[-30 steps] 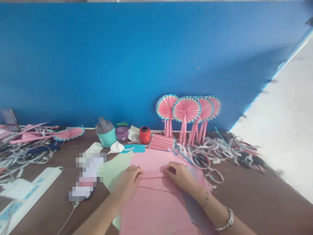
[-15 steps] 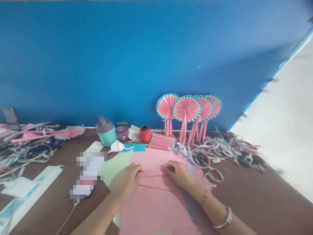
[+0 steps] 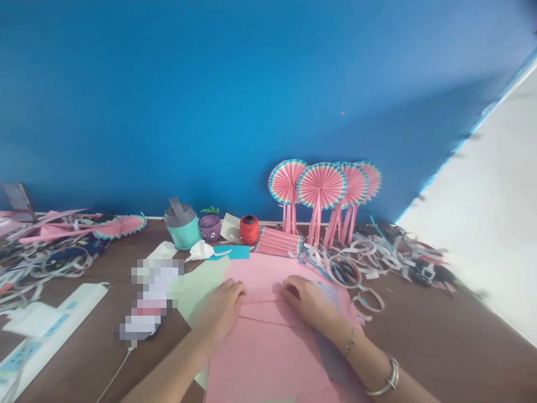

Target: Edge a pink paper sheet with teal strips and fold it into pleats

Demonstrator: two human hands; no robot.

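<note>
A sheet of pink paper (image 3: 268, 323) with a fold across it lies in front of me, on top of more pink sheets (image 3: 264, 369). My left hand (image 3: 229, 299) is at the left end of the fold, fingers curled and closed on the paper. At the right end, my right hand (image 3: 300, 294) pinches the same sheet between thumb and fingers. Both fingertips are partly hidden behind the hands. Pale green paper (image 3: 203, 285) sticks out under my left hand, and a grey sheet (image 3: 331, 352) shows below my right wrist.
Several pink pleated paper fans (image 3: 321, 186) lean against the blue wall. A pleated pink strip (image 3: 279, 242), a red thread spool (image 3: 249, 229), a purple pot (image 3: 210, 228) and a teal cup (image 3: 182, 228) stand behind. Paper scraps (image 3: 377, 252), a phone (image 3: 151, 302) and a power strip (image 3: 54, 336) flank the papers.
Both hands stay almost in place on the folded pink paper. Only a very slight shift of the camera view shows.
</note>
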